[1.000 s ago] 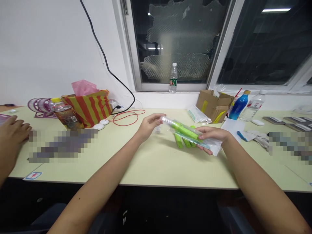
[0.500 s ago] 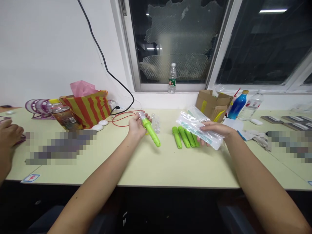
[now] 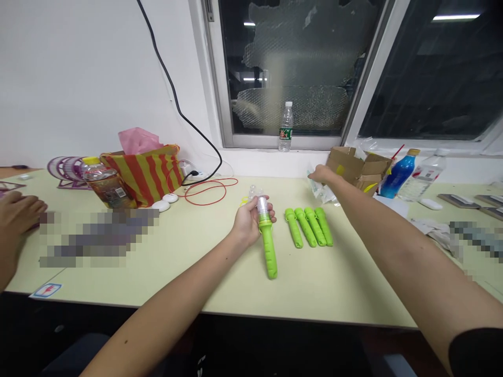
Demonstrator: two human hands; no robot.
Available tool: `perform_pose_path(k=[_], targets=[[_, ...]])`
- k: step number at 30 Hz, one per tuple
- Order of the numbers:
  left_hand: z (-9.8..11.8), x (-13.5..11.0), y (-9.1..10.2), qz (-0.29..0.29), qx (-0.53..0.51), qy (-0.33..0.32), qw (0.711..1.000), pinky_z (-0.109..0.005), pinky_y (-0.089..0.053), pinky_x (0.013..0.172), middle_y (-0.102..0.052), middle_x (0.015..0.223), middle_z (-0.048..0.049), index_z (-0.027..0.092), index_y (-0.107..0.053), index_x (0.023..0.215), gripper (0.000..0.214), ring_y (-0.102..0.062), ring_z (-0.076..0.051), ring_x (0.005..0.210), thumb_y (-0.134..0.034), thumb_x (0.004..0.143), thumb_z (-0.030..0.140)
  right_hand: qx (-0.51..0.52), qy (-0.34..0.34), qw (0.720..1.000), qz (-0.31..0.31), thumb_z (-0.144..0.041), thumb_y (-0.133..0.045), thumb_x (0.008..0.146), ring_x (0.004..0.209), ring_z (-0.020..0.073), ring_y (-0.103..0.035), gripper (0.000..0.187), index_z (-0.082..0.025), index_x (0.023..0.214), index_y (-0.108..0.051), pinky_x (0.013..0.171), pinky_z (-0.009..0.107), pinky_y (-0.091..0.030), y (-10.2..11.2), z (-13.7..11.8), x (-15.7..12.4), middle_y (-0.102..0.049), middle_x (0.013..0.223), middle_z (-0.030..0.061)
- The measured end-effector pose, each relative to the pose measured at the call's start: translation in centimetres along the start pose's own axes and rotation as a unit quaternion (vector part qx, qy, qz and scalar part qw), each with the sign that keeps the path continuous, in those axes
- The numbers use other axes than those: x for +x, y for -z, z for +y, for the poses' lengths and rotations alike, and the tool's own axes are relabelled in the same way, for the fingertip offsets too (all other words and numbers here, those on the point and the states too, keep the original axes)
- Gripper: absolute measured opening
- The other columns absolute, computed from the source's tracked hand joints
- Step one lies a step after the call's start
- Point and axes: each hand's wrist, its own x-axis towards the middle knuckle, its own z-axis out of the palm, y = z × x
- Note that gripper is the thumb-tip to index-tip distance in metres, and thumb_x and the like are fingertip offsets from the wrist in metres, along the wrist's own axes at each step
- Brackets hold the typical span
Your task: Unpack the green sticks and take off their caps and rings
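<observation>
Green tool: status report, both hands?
Left hand shut on green tool, at its clear-capped end. Right hand out at clear bags by cardboard box, grip unclear. Four green tools in a row alongside, apart.

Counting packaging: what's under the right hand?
Clear plastic packets lie under the right hand, beside the cardboard box. The hand covers part of them, and their contents cannot be made out.

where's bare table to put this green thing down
Widest bare table: between the red cord and the near edge, left of the left hand holding the green tool. A smaller patch lies in front of the four green handles. Crowded: around the cardboard box by the right hand, and around the striped bag.
</observation>
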Motion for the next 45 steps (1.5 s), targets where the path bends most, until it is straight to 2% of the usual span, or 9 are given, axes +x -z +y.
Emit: perform_pose_path(k=[5,10,16,22,30,33,37,41,45], targets=[[0.0,0.0,-0.1,0.009,0.012,-0.006,1.0,-0.031,-0.049,0.056,-0.057,0.072,-0.0057,0.014,-0.056,0.096,0.02,-0.057,-0.017,0.057,-0.045,0.09,0.031,-0.174,0.1,0.974,0.107,-0.022,-0.058,0.086,0.121,0.0359,-0.047,0.05,-0.002,0.13,-0.047,0.093,0.043,-0.042,-1.5,-1.2,-0.2,-0.048,0.129,0.0292],[-0.3,0.1,-0.1,0.005,0.029,-0.011,0.999,-0.031,-0.049,0.056,-0.057,0.071,-0.0054,0.015,-0.055,0.096,0.02,-0.057,-0.017,0.058,-0.047,0.089,0.031,-0.241,0.229,0.943,-0.025,-0.021,-0.052,0.087,0.113,0.0267,-0.055,0.03,-0.014,0.113,-0.066,0.089,0.032,-0.043,-2.8,-1.9,-2.3,-0.06,0.122,0.0174],[-0.3,0.0,-0.2,0.01,0.031,-0.009,0.999,-0.031,-0.049,0.055,-0.057,0.07,-0.0052,0.014,-0.055,0.096,0.02,-0.057,-0.017,0.056,-0.047,0.089,0.031,-0.275,0.224,0.929,-0.101,-0.023,-0.055,0.084,0.087,0.0238,-0.066,0.025,-0.014,0.097,-0.074,0.073,0.03,-0.047,-4.0,-1.2,-3.9,-0.069,0.106,0.0169],[-0.3,0.0,-0.4,0.014,0.031,-0.017,0.999,-0.03,-0.049,0.054,-0.058,0.069,-0.0048,0.014,-0.056,0.095,0.02,-0.057,-0.016,0.055,-0.048,0.088,0.031,-0.286,0.198,0.932,-0.104,-0.023,-0.057,0.082,0.092,0.0287,-0.066,0.027,-0.008,0.099,-0.072,0.073,0.033,-0.048,-4.2,-0.2,-3.9,-0.067,0.109,0.022],[-0.3,0.1,-0.1,0.014,0.034,-0.039,0.999,-0.032,-0.051,0.056,-0.06,0.071,-0.0054,0.015,-0.055,0.097,0.019,-0.059,-0.017,0.056,-0.048,0.089,0.031,-0.194,0.226,0.954,-0.011,-0.024,-0.045,0.091,0.104,0.0271,-0.061,0.025,-0.014,0.1,-0.066,0.084,0.034,-0.046,-3.3,-2.4,-7.4,-0.064,0.115,0.0177],[-0.3,0.3,-0.3,0.032,0.029,-0.079,0.996,-0.035,-0.054,0.06,-0.062,0.074,-0.006,0.016,-0.054,0.097,0.017,-0.062,-0.018,0.061,-0.051,0.089,0.031,0.101,0.23,0.968,-0.001,-0.031,-0.043,0.094,0.087,0.0214,-0.065,0.025,-0.014,0.093,-0.062,0.076,0.03,-0.049,-3.7,-4.0,-11.4,-0.068,0.096,0.0137],[-0.2,0.3,-0.8,0.065,0.033,-0.126,0.989,-0.033,-0.055,0.063,-0.064,0.077,-0.006,0.016,-0.052,0.089,0.021,-0.065,-0.018,0.066,-0.062,0.085,0.033,0.447,0.173,0.831,-0.281,-0.052,-0.051,0.09,0.069,0.0194,-0.065,0.039,-0.014,0.094,-0.058,0.061,0.032,-0.053,-5.1,-5.3,-17.5,-0.065,0.086,0.0113],[0.2,0.0,-1.2,0.062,0.048,-0.168,0.983,-0.029,-0.055,0.063,-0.062,0.075,-0.0019,0.017,-0.051,0.084,0.026,-0.065,-0.015,0.065,-0.072,0.078,0.031,0.516,0.139,0.669,-0.517,-0.044,-0.07,0.08,0.061,0.016,-0.061,0.036,-0.018,0.097,-0.053,0.057,0.031,-0.053,-6.7,-5.8,-21.8,-0.063,0.075,0.0035],[0.9,-0.5,-1.4,0.009,0.033,-0.132,0.991,-0.023,-0.05,0.055,-0.056,0.068,0.0032,0.017,-0.048,0.08,0.028,-0.058,-0.009,0.056,-0.075,0.074,0.024,0.55,0.119,0.554,-0.613,-0.028,-0.062,0.081,0.038,0.008,-0.037,0.021,-0.018,0.097,-0.054,0.037,0.02,-0.039,-8.6,-6.4,-23.9,-0.041,0.051,-0.009]])
